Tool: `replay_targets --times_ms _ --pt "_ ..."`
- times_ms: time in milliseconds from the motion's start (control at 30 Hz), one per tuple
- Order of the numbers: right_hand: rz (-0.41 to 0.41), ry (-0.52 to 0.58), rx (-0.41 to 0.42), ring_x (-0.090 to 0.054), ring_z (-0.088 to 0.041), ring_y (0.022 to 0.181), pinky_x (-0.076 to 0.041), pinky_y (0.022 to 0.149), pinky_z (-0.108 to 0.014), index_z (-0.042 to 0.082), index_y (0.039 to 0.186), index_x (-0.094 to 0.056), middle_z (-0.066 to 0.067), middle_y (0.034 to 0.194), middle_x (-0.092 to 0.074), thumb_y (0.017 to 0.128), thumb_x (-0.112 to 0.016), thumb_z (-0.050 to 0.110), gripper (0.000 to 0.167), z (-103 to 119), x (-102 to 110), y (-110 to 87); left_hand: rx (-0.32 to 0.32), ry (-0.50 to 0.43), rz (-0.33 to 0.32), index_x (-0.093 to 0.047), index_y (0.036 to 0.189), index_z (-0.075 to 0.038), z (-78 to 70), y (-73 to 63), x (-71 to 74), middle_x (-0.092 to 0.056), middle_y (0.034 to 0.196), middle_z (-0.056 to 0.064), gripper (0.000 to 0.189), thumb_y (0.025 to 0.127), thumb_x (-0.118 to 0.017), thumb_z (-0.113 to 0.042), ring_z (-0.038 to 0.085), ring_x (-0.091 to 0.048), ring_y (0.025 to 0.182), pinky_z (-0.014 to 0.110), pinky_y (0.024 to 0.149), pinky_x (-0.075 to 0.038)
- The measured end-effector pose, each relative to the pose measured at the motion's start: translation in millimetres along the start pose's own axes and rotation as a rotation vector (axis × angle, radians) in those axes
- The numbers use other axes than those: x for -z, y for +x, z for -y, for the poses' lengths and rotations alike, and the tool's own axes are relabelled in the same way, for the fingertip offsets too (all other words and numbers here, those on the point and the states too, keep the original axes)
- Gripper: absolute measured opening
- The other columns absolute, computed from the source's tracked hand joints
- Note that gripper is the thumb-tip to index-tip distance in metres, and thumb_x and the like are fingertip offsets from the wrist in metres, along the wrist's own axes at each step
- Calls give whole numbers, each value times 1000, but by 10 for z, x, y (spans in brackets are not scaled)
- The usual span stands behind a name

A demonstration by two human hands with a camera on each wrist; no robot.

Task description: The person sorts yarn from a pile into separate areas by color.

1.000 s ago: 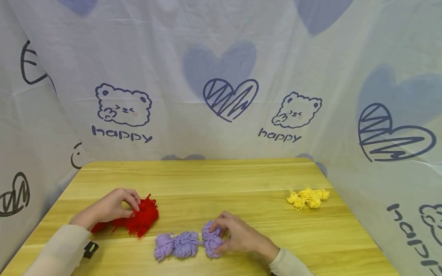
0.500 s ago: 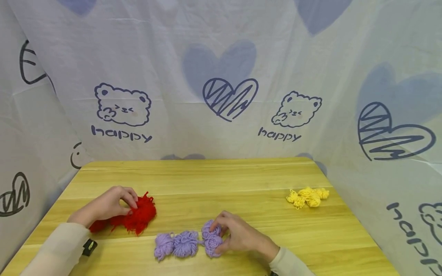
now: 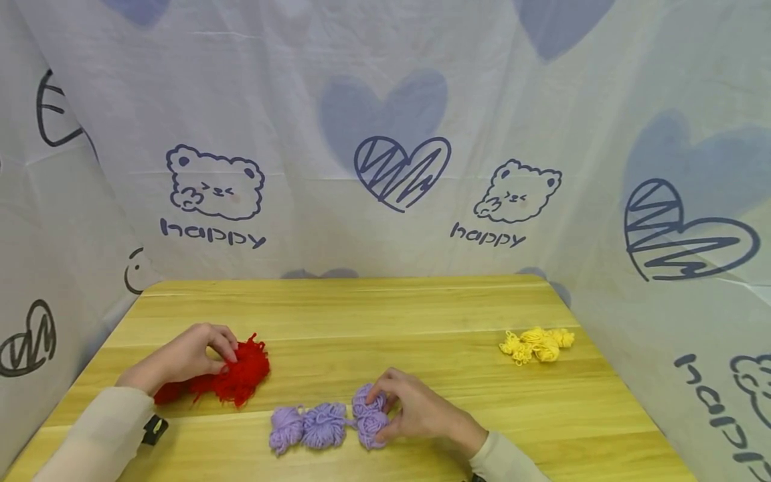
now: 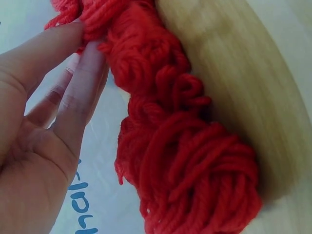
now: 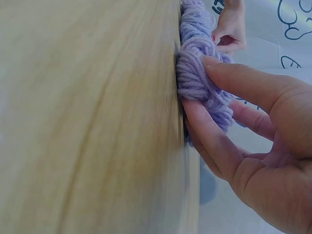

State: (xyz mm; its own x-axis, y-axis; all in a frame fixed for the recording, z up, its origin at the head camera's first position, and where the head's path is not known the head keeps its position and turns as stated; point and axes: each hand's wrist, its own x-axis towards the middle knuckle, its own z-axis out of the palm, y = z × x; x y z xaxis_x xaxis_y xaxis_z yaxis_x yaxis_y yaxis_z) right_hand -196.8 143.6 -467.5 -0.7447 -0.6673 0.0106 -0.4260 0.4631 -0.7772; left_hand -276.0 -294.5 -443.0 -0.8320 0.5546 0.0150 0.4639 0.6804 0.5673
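On the left of the table lies a bundle of red yarn (image 3: 243,375), its loose strands sticking out. My left hand (image 3: 193,358) pinches it from above between thumb and fingers. The left wrist view shows the red yarn (image 4: 195,170) as a row of bunched lumps, with the fingertips at its upper end. Near the front, lilac yarn (image 3: 324,426) lies in a row of bundles. My right hand (image 3: 415,410) grips the rightmost lilac bundle (image 3: 369,415), thumb on the near side and fingers on the far side. In the right wrist view, thumb and fingers span the lilac yarn (image 5: 197,73).
A bunch of yellow yarn (image 3: 537,345) lies at the right of the wooden table (image 3: 385,308). White cloth (image 3: 301,221) printed with hearts and bears hangs behind and at both sides. A black strap piece (image 3: 154,429) shows at the left cuff.
My left hand has shifted slightly left and away from me, and the red yarn has moved left with it. My right hand and the lilac yarn stay in place.
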Motion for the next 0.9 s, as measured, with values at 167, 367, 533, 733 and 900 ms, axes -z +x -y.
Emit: replay_targets --times_ms 167,367,533,733,900 --pt "4 4 -11 -60 -1 92 -58 75 -16 11 111 -68 -4 117 -58 73 -92 4 46 7 4 1 14 -10 11 -83 87 -16 -8 -10 8 -70 104 5 21 80 -81 4 9 -68 86 32 80 -62" --pt "7 7 -4 -61 -1 93 -58 75 -16 10 111 -68 -5 117 -58 73 -91 4 45 5 5 3 22 -27 21 -83 89 -16 -21 -22 12 -71 105 7 20 81 -81 3 11 -70 86 34 80 -63" --pt "12 12 -14 -60 0 92 -58 75 -16 12 112 -68 -4 118 -58 73 -92 5 45 4 2 1 28 -22 21 -83 89 -15 -21 -33 11 -71 106 7 20 81 -81 3 12 -71 87 35 81 -63" --pt "8 14 -17 -60 1 92 -58 75 -16 11 112 -68 -3 118 -58 73 -92 5 45 -1 0 -1 24 -19 25 -83 90 -15 -17 -31 7 -72 105 7 20 81 -80 3 13 -72 87 37 81 -63" --pt "9 17 -22 -60 1 92 -58 76 -16 11 112 -69 -3 118 -58 74 -92 5 45 2 2 1 25 -22 28 -83 91 -15 -32 -31 10 -71 105 6 20 81 -80 2 13 -72 87 38 81 -63"
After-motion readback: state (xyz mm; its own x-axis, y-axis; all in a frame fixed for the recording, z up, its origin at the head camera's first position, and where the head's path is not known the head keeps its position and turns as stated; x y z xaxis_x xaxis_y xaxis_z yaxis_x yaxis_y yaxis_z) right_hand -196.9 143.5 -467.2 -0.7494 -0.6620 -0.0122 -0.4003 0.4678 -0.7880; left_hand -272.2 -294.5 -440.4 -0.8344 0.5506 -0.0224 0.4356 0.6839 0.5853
